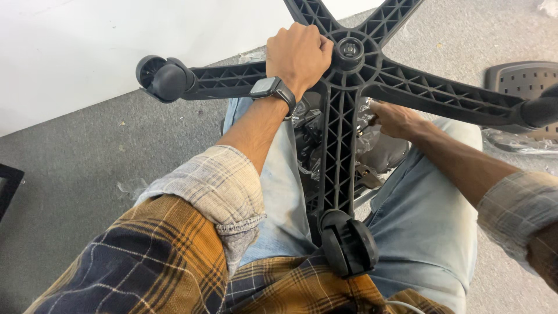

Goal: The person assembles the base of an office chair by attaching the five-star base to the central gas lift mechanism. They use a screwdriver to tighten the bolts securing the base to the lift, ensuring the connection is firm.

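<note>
Black star-shaped chair base (340, 145) lies underside-up across the person's lap, ribs facing the camera. Left hand (297, 53), with a watch (271, 88) on the wrist, is clenched over the base just beside the centre hub (350, 49). Right hand (395, 119) is under the right-hand arm of the base, fingers partly hidden, by plastic-wrapped parts. Casters fitted: near one (349, 244) at the lap, another (164, 77) on the left arm's tip. Grey carpet floor (70, 163); black perforated part (523, 81) lies far right.
</note>
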